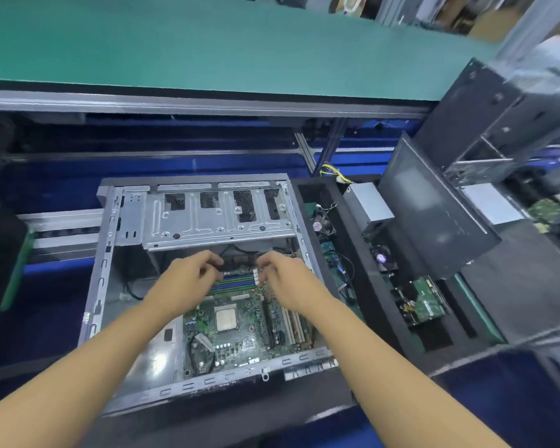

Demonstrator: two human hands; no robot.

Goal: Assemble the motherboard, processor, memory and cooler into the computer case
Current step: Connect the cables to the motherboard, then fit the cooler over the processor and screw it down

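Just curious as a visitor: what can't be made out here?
Head view:
Whether left hand and right hand hold anything over the memory slots: curled fingers cover it.
Far edge of motherboard: hands and drive cage hide it.
Right side, second case: blurred, cut by the frame edge.

Green shelf (pixel 207 43) (above), power supply (pixel 367 205)

Both bare forearms are reaching forward from the bottom corners and angling in toward each other. The left hand (pixel 188 274) and right hand (pixel 286 276) are sitting close together, backs up, fingers curling down and inward. Can't tell if they're actually pinching anything, it's too blurry.
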